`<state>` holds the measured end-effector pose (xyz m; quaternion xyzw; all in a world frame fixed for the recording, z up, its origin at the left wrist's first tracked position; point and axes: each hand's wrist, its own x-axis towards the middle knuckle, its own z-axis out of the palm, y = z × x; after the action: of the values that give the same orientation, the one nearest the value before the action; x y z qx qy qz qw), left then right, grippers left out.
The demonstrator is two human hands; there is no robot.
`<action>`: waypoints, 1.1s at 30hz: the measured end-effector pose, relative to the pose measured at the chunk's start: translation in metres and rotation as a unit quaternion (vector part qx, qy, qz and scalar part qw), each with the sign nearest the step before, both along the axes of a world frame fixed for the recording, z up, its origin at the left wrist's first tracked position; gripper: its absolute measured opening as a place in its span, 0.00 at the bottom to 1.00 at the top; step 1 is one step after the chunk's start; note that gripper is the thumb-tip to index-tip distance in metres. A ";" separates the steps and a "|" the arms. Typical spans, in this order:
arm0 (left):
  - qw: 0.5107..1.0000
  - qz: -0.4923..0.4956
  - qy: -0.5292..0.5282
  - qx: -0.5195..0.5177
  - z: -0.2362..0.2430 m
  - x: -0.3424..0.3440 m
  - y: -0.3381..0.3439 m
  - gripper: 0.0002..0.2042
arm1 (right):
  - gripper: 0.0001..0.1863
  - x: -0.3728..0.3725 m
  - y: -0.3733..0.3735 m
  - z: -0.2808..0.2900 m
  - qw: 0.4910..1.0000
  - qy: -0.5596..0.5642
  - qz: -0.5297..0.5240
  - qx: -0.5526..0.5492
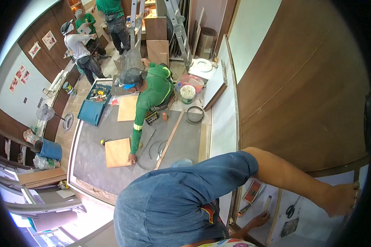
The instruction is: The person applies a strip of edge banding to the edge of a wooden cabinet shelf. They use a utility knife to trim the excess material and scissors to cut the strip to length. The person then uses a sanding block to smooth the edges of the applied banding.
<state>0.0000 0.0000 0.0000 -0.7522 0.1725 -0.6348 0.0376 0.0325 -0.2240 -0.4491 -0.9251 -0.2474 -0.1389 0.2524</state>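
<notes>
We have the scissors, a cutter knife and a dark flat pad spread on the white panel — close by, we judge, so each can be reached without shifting. Our bare foot is planted near the scissors, probably for balance. Between knife and scissors, our left hand is narrow, fingers curled on the lower end of a slim pale stick — perhaps a handle; we cannot tell.

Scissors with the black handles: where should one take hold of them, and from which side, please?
Probably best to grip the scissors by the black handles, coming from the picture's lower left: the loops lie toward that side, while the blades point away, to the upper right.
</notes>
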 end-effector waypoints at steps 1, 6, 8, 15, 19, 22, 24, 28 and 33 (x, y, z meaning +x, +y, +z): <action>0.999 -0.012 0.040 0.006 0.005 -0.009 0.000 0.16 | 0.12 -0.012 0.004 0.017 0.999 0.013 0.004 0.036; 0.989 -0.115 -0.096 0.014 -0.025 -0.052 0.013 0.15 | 0.08 -0.080 0.027 0.038 0.982 0.015 0.120 0.144; 0.969 -0.238 -0.044 -0.052 -0.064 -0.083 0.014 0.15 | 0.07 -0.111 0.031 0.067 0.984 -0.017 0.147 0.098; 0.732 -0.279 0.588 -0.201 -0.215 -0.168 0.108 0.23 | 0.12 -0.180 0.084 0.216 0.971 -0.134 0.194 -0.029; 0.482 -0.452 0.657 -0.363 -0.236 -0.185 0.125 0.20 | 0.14 -0.198 0.122 0.278 0.956 -0.234 0.155 -0.083; 0.354 -0.491 0.624 -0.493 -0.231 -0.188 0.107 0.18 | 0.16 -0.200 0.124 0.303 0.942 -0.310 0.103 -0.078; 0.328 -0.533 0.584 -0.517 -0.229 -0.183 0.095 0.17 | 0.17 -0.208 0.124 0.309 0.959 -0.277 0.056 0.017; 0.374 -0.589 0.515 -0.498 -0.188 -0.181 0.061 0.16 | 0.25 -0.224 0.139 0.316 0.895 -0.046 0.079 0.436; 0.451 -0.657 0.468 -0.382 -0.146 -0.169 0.017 0.13 | 0.37 -0.221 0.109 0.333 0.883 0.030 0.097 0.457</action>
<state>-0.1695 0.0175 -0.1460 -0.5370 0.3470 -0.0247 -0.7685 -0.1886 -0.1146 -0.1162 -0.6821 -0.2371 -0.1832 0.6671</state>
